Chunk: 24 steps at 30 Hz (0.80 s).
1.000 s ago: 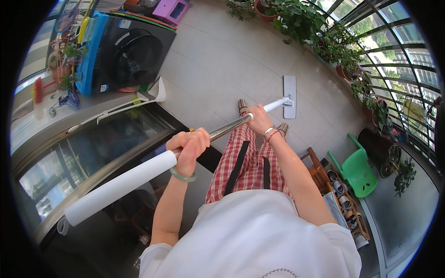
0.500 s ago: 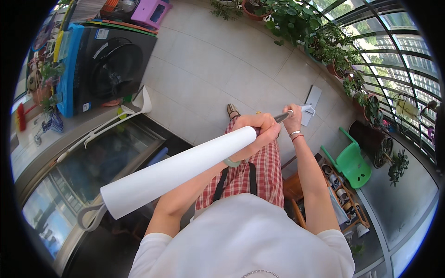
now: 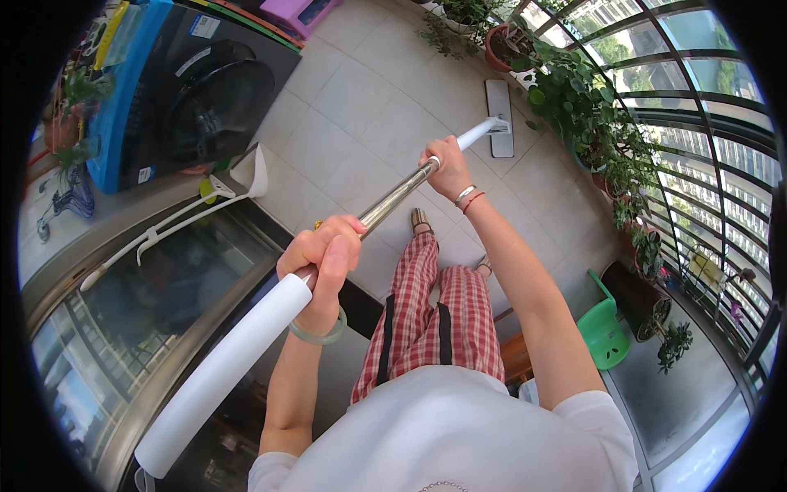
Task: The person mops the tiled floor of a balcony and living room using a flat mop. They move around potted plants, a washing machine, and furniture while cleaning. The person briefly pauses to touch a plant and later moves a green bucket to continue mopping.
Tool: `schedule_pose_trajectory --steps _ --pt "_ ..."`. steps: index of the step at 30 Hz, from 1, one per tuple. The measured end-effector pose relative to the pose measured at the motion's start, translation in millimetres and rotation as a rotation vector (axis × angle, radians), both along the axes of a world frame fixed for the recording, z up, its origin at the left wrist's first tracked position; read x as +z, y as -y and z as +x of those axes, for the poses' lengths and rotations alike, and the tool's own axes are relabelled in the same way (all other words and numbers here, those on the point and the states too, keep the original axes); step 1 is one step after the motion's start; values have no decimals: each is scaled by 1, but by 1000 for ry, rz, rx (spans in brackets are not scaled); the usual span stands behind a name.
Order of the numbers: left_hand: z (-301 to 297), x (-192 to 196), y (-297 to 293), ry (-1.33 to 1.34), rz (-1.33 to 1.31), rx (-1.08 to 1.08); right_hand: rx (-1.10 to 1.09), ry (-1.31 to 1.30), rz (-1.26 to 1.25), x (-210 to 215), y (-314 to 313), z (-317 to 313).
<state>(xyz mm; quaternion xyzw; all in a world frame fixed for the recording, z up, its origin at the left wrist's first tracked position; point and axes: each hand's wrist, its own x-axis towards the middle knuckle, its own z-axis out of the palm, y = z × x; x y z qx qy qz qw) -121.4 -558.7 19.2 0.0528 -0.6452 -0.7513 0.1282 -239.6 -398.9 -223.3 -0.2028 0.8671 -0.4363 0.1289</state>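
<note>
A flat mop (image 3: 398, 195) slants across the view, its metal pole ending in a thick white handle sleeve at the lower left. My left hand (image 3: 324, 261) is wrapped round the pole just past the sleeve, a green bangle on its wrist. Farther along, my right hand (image 3: 448, 168) grips the pole near the white lower section; a silver bracelet and a red cord circle that wrist. The mop's flat grey head (image 3: 499, 119) lies on the tiled floor (image 3: 361, 98), close to the potted plants.
Potted plants (image 3: 586, 115) line the barred window on the right. At left stand a dark front-loading washing machine (image 3: 215, 102) and a white long-handled dustpan (image 3: 251, 172). A green plastic chair (image 3: 604, 332) and a dark pot (image 3: 639, 303) are at lower right; a purple stool (image 3: 299, 11) sits at the far edge.
The mop head has slid away from me and left along the floor. My hands have moved apart on the pole; the right reaches farther forward, the left has drawn back left.
</note>
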Motion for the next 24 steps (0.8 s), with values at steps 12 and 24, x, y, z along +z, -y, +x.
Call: schedule_pose_trajectory --steps 12,24 --pt "124 47 31 252 -142 544 603 156 97 32 124 80" --pt "112 98 36 -19 -118 340 620 241 47 99 98 93"
